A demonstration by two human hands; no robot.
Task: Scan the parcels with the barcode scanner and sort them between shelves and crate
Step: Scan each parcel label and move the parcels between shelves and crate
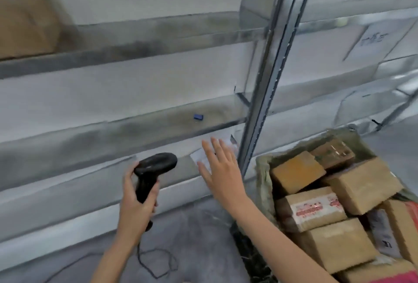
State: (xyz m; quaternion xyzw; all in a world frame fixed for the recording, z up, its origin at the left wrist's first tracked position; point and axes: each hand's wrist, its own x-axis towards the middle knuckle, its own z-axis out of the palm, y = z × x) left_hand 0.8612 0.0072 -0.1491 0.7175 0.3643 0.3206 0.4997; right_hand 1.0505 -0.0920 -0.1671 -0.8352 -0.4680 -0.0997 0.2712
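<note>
The left hand (138, 203) grips the barcode scanner (151, 173); the right hand (220, 170) hovers with fingers spread before a white parcel (203, 155) on the low shelf (95, 169). Shelving looks finished; next comes picking another from the parcels (334, 210) in the crate (263, 183), near right.

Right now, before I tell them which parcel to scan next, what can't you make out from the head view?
- White parcel on the lower shelf: the open right hand covers most of it; no label readable.
- Print on the taped parcel in the crate: blurred.
- Lower parcels in the crate: buried, and cut off by the right edge.
- Barcode scanner window: faces away; left hand hides the trigger.
- Brown parcel top left: blurred.
</note>
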